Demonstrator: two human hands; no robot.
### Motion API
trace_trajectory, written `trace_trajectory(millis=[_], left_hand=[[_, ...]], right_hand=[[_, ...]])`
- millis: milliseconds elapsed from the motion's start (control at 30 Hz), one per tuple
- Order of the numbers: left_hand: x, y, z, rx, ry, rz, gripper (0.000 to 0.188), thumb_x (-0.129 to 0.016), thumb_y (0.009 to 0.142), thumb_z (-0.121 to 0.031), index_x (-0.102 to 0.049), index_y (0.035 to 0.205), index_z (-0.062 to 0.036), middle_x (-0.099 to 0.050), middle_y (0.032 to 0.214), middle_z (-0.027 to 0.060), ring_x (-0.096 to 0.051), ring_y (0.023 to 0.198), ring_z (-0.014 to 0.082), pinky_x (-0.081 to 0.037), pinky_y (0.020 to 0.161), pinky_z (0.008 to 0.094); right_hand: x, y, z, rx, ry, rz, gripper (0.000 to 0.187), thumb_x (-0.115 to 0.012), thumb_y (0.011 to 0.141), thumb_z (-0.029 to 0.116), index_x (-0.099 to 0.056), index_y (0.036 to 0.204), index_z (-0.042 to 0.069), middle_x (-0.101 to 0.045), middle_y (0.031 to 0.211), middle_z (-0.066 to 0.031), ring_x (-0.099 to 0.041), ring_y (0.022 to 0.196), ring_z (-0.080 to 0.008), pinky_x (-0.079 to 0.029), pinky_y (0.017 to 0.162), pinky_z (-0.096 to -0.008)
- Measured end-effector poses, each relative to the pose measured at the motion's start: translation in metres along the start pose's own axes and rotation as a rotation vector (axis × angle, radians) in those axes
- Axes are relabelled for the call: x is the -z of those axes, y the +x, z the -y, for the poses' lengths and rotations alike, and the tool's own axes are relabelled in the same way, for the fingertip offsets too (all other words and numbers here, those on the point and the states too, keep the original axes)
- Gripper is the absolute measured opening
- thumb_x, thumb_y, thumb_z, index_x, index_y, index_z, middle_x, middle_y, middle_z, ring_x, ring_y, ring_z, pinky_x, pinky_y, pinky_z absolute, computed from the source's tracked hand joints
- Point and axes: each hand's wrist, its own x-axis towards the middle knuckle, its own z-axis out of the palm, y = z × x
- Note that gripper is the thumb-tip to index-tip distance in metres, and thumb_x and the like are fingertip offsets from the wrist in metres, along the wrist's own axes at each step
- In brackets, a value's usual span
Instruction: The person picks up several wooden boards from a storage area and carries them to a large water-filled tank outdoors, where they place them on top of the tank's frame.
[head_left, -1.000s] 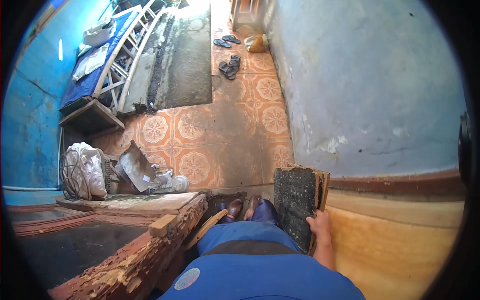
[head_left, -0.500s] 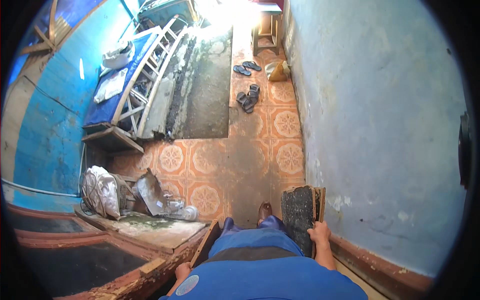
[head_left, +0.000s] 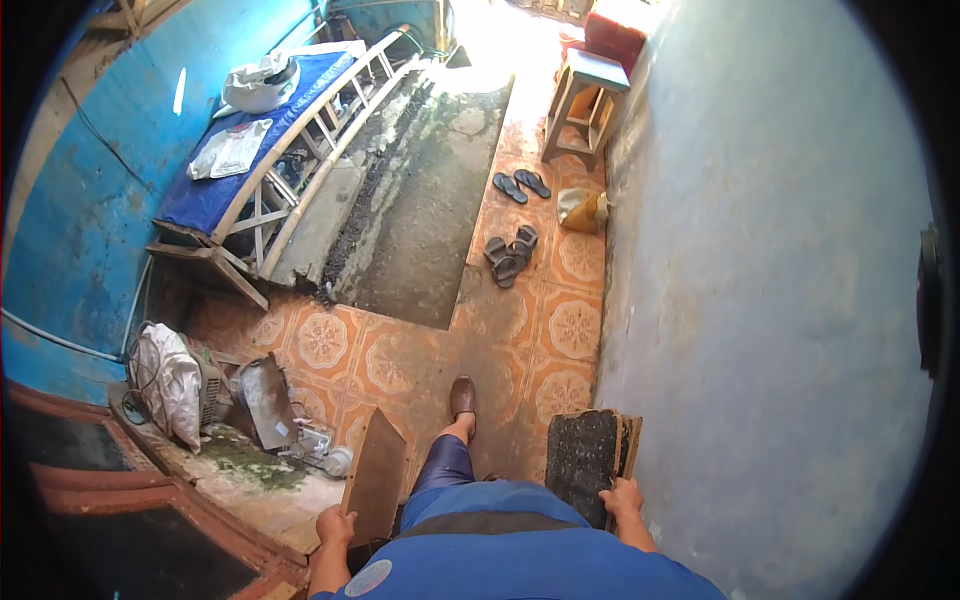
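At my left side, my left hand (head_left: pixel 337 525) is closed on the edge of a flat brown wooden board (head_left: pixel 377 470), which stands tilted beside my leg. My right hand (head_left: pixel 624 495) grips the outer edge of a dark, speckled board (head_left: pixel 580 455) with raw wooden edges. That one hangs upright between my right leg and the wall; it may be more than one layer thick. Both boards' lower parts are partly hidden by my body. One brown shoe (head_left: pixel 463 396) shows ahead of me on the tiles.
A grey-blue wall (head_left: pixel 760 300) runs along the right. Ahead lie sandals (head_left: pixel 510 256), flip-flops (head_left: pixel 522 186) and a tan bag (head_left: pixel 582 210), with a wooden stool (head_left: pixel 587 105) beyond. A bamboo ladder (head_left: pixel 330 150) leans by a blue-covered bench at left. Scrap and a white sack (head_left: pixel 175 385) lie near left.
I have stepped forward, one foot now out ahead, and the view has turned slightly. Both boards have come along with my hands; the left board shows more of its face.
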Motion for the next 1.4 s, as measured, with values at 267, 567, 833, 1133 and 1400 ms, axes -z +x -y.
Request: trace_trajectory(millis=[267,567,833,1133,1400], left_hand=[[0.035,0.12,-0.105,0.014,0.024,0.017,0.029,-0.075,0.075,-0.031,-0.071,0.089,-0.0063,-0.069,0.091,0.0169,-0.066,0.088,0.0344,-0.052,0.078,0.0437],[0.111,0.204,-0.204,0.001,-0.008,-0.061,0.036,-0.076,0.073,-0.035,-0.068,0.089,-0.0034,-0.068,0.088,0.0213,-0.066,0.087,0.0379,-0.052,0.076,0.0451],[0.172,0.273,-0.277,0.118,0.066,-0.1,0.041,-0.075,0.074,-0.037,-0.069,0.099,-0.0048,-0.068,0.091,0.0209,-0.066,0.089,0.0374,-0.052,0.078,0.0453],[0.249,0.336,-0.342,0.233,-0.033,-0.13,0.039,-0.077,0.072,-0.035,-0.071,0.098,-0.0058,-0.069,0.095,0.0196,-0.065,0.091,0.0367,-0.051,0.08,0.0444],[0.282,0.442,-0.396,0.241,-0.029,-0.138,0.036,-0.077,0.072,-0.032,-0.071,0.095,-0.0052,-0.069,0.094,0.0193,-0.065,0.091,0.0368,-0.051,0.08,0.0448]], right_hand=[[0.087,0.076,0.085,-0.035,-0.108,0.006,0.052,-0.077,0.073,0.036,-0.065,0.117,0.012,-0.057,0.119,-0.0159,-0.057,0.111,-0.0334,-0.047,0.095,-0.0414],[0.137,0.169,0.186,0.049,-0.054,-0.018,0.056,-0.078,0.072,0.035,-0.063,0.121,0.012,-0.057,0.12,-0.0179,-0.058,0.11,-0.033,-0.047,0.095,-0.0409],[0.18,0.288,0.29,0.084,-0.054,0.078,0.053,-0.077,0.073,0.034,-0.065,0.119,0.012,-0.055,0.122,-0.0164,-0.057,0.111,-0.0335,-0.047,0.094,-0.0407],[0.25,0.373,0.401,0.073,0.0,0.076,0.042,-0.074,0.075,0.029,-0.067,0.111,0.009,-0.053,0.124,-0.0172,-0.058,0.111,-0.0351,-0.049,0.092,-0.0414],[0.306,0.428,0.467,0.042,0.04,-0.005,0.048,-0.074,0.074,0.032,-0.064,0.116,0.009,-0.053,0.124,-0.0182,-0.058,0.11,-0.0356,-0.048,0.093,-0.0417]])
